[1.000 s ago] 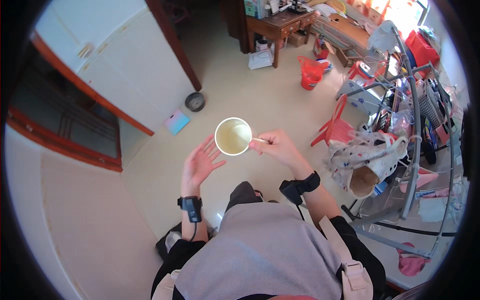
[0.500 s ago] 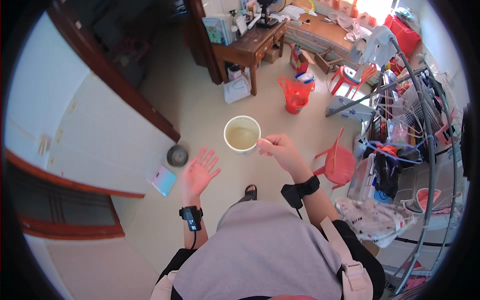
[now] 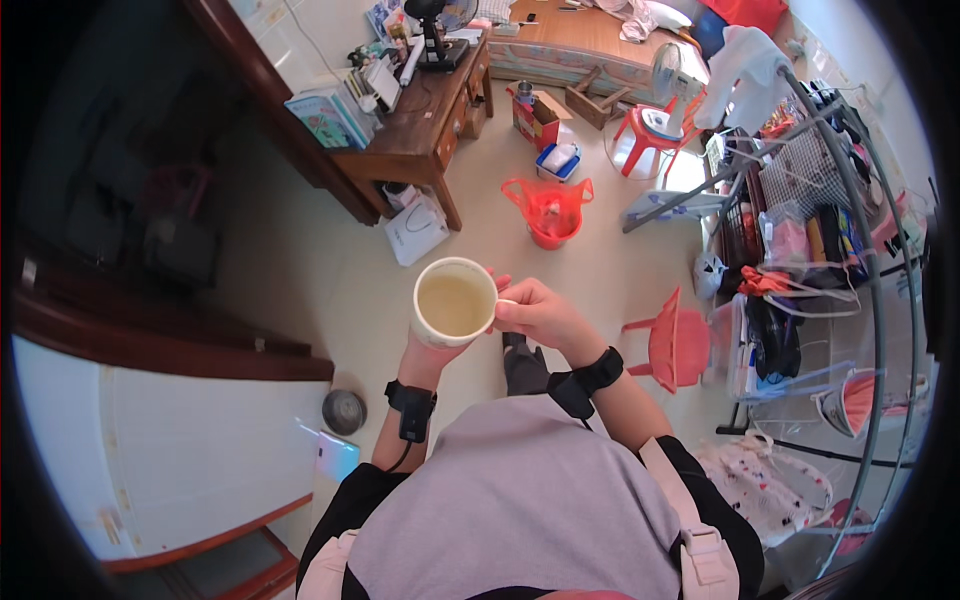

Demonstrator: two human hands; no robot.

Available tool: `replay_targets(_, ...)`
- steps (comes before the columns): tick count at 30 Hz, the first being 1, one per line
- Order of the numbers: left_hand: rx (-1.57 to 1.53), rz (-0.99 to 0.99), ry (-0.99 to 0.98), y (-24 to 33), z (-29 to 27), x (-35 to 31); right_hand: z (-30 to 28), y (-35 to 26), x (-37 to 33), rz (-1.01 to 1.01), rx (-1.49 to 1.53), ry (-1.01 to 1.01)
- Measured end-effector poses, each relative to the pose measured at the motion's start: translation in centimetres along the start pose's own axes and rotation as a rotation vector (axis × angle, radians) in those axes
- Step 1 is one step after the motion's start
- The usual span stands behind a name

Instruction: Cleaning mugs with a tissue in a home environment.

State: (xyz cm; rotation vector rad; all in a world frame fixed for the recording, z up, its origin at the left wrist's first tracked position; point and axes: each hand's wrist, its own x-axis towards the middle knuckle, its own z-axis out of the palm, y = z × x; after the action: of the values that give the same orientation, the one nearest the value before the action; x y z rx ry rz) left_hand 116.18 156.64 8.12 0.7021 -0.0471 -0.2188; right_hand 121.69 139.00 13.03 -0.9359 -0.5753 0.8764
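Observation:
A white mug (image 3: 418,318) with pale yellowish liquid in it is held upright in front of my chest. My right hand (image 3: 540,315) is closed on its handle, with fingers and thumb wrapped together. Beneath and behind the cup, my left hand (image 3: 432,358) cups it; most of this hand is hidden by the mug, and its fingertips show past the far right side of the rim. Both wrists carry black strapped devices, the left device (image 3: 412,410) and the right device (image 3: 588,382).
A wooden desk (image 3: 410,135) stands ahead on the left, a white paper bag (image 3: 416,232) by its leg. A red bucket (image 3: 553,235) lined with a bag is ahead. A red chair (image 3: 677,345) and a cluttered metal rack (image 3: 872,330) line my right. A metal bowl (image 3: 345,412) sits near the white door (image 3: 220,450).
My left hand, open and apart before, has moved right and under the mug. The mug has shifted slightly left and nearer. The room has shifted with my view, and I stand nearer the desk.

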Motion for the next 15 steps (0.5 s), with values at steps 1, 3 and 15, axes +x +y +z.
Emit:
replay_targets(1, 0.035, -0.045, -0.015, 1.1, 0.3, 2.3, -1.1, -1.3, 1.7, 0.063, -0.108, -0.002)
replay_targets(3, -0.215, -0.073, -0.012, 2.7, 0.3, 5.6, -4.1, -1.5, 4.6, 0.041, -0.093, -0.042)
replay_targets(15, -0.496, -0.264, 0.036, 11.2, -5.5, 26.7, -18.9, -10.5, 13.3, 0.138, -0.469, 0.342)
